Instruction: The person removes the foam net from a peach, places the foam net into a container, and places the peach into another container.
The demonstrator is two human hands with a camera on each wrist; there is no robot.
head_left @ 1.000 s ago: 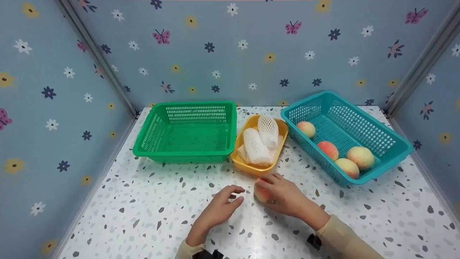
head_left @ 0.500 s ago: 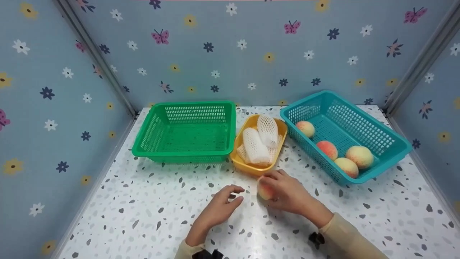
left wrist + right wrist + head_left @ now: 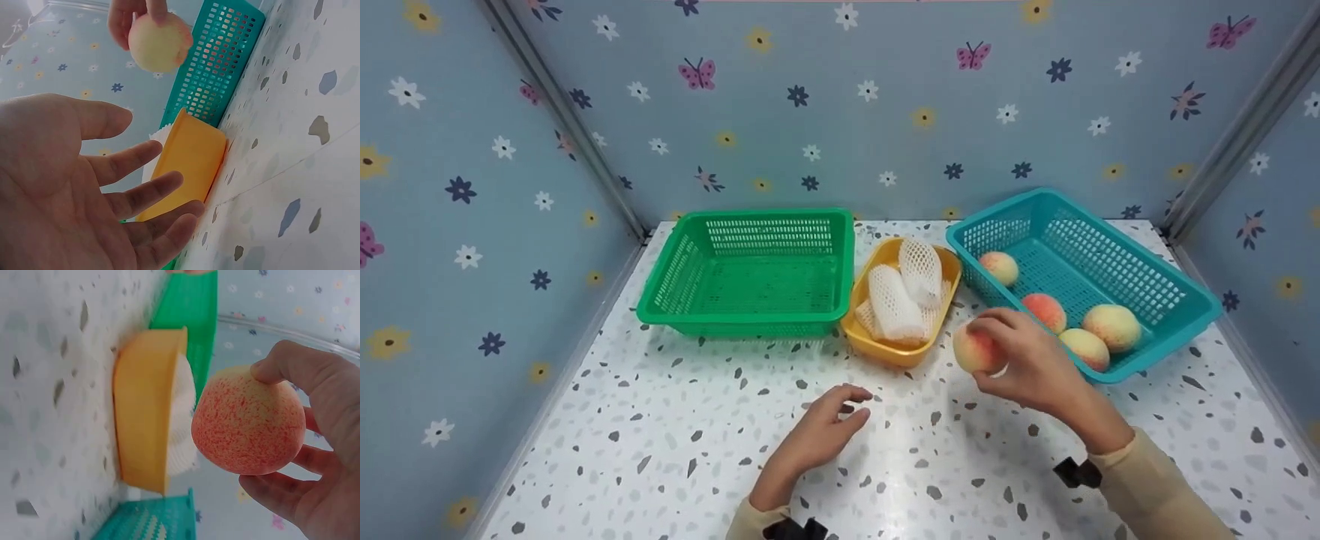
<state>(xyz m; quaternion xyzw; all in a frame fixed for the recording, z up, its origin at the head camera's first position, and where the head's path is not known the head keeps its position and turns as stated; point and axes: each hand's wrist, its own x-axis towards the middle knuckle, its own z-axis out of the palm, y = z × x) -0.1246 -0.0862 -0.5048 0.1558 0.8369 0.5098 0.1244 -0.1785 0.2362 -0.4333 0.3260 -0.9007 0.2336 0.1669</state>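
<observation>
A peach (image 3: 976, 351), yellow with a red blush, is pinched between the thumb and fingers of my right hand (image 3: 1031, 364). That hand holds it above the table, close to the near-left side of the teal basket (image 3: 1166, 349). In the right wrist view the peach (image 3: 247, 422) is seen large, thumb on top and fingers round its far side. My left hand (image 3: 821, 435) lies low over the table with its fingers relaxed and spread, holding nothing; its palm (image 3: 45, 174) shows in the left wrist view. Several more peaches (image 3: 1111, 328) lie in the teal basket.
A yellow tray (image 3: 885, 354) with several white foam net sleeves (image 3: 894, 304) stands in the middle. Left of it is a green basket (image 3: 750, 324) with nothing in it. Flower-patterned walls (image 3: 825, 112) enclose the speckled table (image 3: 660, 420) at the back and sides.
My right hand has lifted the peach off the table and carried it right, from in front of the yellow tray towards the teal basket. The left hand has stayed in place.
</observation>
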